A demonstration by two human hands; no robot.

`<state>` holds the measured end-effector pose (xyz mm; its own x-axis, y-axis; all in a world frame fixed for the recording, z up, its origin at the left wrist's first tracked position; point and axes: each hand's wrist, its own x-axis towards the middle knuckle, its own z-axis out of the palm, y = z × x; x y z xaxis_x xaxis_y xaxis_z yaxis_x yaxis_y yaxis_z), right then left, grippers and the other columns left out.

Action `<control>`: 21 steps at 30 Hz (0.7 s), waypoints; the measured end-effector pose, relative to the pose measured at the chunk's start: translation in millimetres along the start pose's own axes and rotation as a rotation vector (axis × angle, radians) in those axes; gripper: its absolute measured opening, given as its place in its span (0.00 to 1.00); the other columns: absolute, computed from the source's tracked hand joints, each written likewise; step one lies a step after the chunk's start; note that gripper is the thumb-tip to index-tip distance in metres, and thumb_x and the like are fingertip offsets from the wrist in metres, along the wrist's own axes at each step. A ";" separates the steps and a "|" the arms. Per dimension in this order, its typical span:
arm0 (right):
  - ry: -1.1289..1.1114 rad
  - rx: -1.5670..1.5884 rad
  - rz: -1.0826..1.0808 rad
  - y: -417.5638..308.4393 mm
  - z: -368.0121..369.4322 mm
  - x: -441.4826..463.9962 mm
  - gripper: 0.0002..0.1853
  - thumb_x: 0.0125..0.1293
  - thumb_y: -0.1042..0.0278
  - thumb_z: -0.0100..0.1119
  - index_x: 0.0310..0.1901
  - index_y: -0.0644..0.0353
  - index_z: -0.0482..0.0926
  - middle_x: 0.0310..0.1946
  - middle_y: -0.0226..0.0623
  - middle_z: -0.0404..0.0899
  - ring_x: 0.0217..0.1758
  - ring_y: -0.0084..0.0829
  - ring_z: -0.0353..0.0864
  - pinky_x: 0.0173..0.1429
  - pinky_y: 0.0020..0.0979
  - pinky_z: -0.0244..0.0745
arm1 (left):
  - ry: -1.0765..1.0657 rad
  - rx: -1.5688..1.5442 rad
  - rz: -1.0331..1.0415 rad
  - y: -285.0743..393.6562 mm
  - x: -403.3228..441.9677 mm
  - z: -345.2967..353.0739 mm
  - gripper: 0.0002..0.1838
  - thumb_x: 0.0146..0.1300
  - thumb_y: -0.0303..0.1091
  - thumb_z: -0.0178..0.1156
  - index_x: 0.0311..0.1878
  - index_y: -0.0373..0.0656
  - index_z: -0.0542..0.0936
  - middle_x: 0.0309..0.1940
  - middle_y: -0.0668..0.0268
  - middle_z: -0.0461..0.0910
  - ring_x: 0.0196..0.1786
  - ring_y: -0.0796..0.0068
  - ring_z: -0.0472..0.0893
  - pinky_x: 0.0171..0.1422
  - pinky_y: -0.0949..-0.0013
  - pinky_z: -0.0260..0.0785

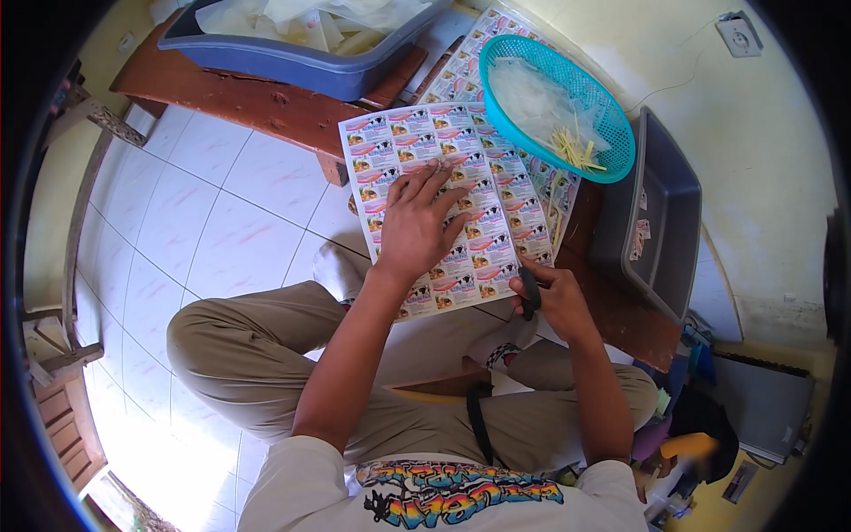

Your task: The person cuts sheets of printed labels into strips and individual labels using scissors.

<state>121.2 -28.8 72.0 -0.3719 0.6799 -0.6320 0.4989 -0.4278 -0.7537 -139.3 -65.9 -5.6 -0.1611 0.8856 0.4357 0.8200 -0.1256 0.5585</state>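
Observation:
A large sheet of printed labels (479,232), with rows of small repeated pictures, lies at a slant in front of me. My left hand (415,222) rests on it, palm down with the fingers apart. At the sheet's lower right, my right hand (564,300) grips a pair of scissors (530,291) by its black handles. The blades lie mostly out of sight at the paper, along a line between two label columns. To the right of that line the rightmost column forms a strip (519,191).
A turquoise basket (497,120) holds clear plastic pieces and thin yellowish sticks. Beside it stands a grey bin (660,222) with a few label pieces. A blue-grey tub (266,73) of plastic bags sits on the wooden bench (257,111). More printed sheets (465,66) lie beneath the basket.

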 end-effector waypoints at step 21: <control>0.006 -0.014 0.026 -10.6 -2.1 9.0 0.36 0.68 0.58 0.82 0.73 0.64 0.81 0.43 0.32 0.89 0.36 0.16 0.81 0.38 0.24 0.81 | -0.013 0.006 -0.020 0.4 0.1 -0.2 0.20 0.68 0.44 0.74 0.61 0.52 0.88 0.72 0.58 0.82 0.79 0.55 0.75 0.81 0.49 0.61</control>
<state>114.2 -16.9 74.7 -0.3541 0.6720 -0.6504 0.5196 -0.4369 -0.7343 -139.1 -66.0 -5.2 -0.1699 0.8937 0.4152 0.8202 -0.1053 0.5623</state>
